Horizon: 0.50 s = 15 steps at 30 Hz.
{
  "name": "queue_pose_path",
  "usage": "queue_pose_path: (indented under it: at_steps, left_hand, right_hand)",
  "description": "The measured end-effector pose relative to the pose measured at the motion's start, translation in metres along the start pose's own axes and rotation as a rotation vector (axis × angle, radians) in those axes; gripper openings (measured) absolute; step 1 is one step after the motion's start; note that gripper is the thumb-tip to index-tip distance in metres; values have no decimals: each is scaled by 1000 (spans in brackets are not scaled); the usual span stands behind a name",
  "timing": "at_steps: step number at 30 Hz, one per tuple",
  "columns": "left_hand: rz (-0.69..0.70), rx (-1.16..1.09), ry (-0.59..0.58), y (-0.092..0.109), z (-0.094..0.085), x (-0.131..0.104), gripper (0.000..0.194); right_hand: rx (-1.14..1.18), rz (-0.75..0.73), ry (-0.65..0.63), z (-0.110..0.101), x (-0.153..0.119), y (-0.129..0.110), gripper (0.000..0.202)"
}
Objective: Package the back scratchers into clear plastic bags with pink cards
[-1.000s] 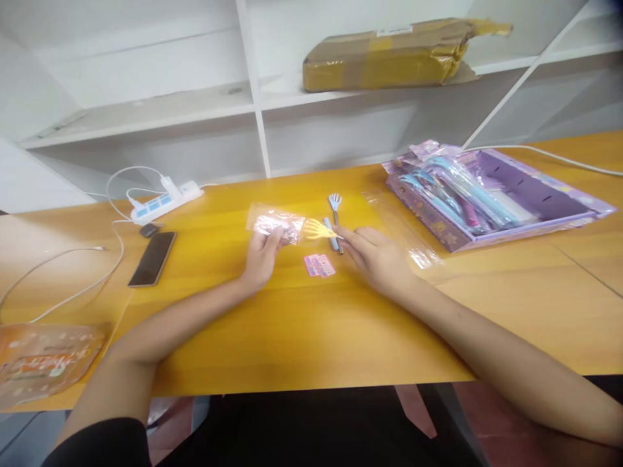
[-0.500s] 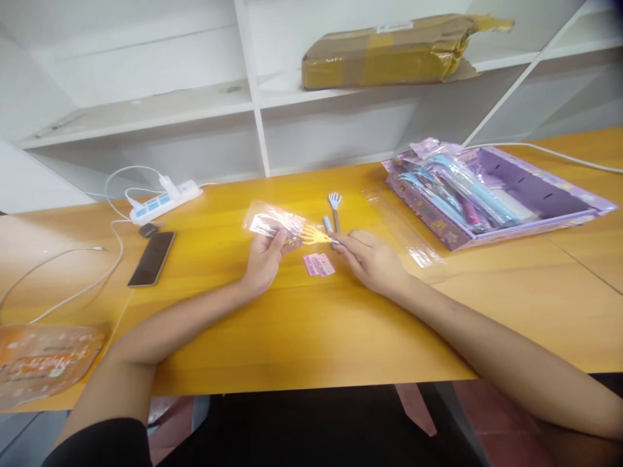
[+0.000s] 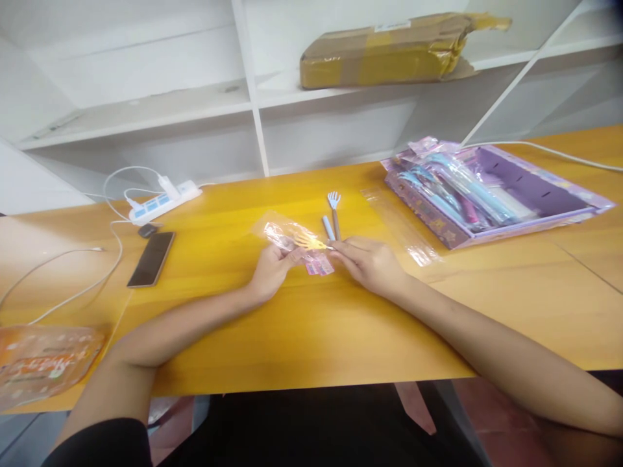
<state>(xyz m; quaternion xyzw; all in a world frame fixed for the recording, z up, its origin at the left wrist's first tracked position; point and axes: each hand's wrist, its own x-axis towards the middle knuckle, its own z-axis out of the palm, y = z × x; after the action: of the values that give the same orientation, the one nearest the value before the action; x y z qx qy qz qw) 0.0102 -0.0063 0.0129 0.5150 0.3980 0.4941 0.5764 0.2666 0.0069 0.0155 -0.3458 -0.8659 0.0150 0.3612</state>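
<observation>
My left hand (image 3: 273,269) pinches a clear plastic bag (image 3: 277,232) over the middle of the table. A yellow hand-shaped back scratcher (image 3: 311,242) has its spread fingers at or inside the bag's mouth; I cannot tell how deep. My right hand (image 3: 370,263) is closed round the scratcher's handle, which is mostly hidden by the fingers. Under the hands lie small pink printed cards (image 3: 318,264). Just beyond the right fingers rest a blue hand-shaped back scratcher (image 3: 334,202) with a dark handle and a light blue stick (image 3: 328,227).
A purple box (image 3: 549,188) of bagged scratchers stands at the right, with a flat clear bag (image 3: 403,227) beside it. At the left are a phone (image 3: 152,259), a power strip (image 3: 165,204) and an orange package (image 3: 48,363). A taped parcel (image 3: 384,55) sits on the shelf.
The bag and left hand have shifted right and slightly down, toward the right hand. The bag now overlaps the yellow scratcher's fingers more, and my left fingers partly cover the pink cards.
</observation>
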Motion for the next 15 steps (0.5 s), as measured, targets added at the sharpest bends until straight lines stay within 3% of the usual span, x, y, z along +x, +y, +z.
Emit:
queue_pose_path:
  at_steps: [3, 8, 11, 15]
  left_hand:
    - [10, 9, -42, 5, 0, 0, 39]
    - [169, -81, 121, 43, -12, 15, 38]
    - [190, -153, 163, 60, -18, 23, 37]
    - [145, -110, 102, 58, -15, 18, 40]
  right_hand:
    - [61, 6, -1, -1, 0, -4, 33]
    - [297, 143, -109, -9, 4, -7, 35]
    - [404, 187, -183, -12, 6, -6, 43]
    - [441, 237, -189, -11, 5, -3, 49]
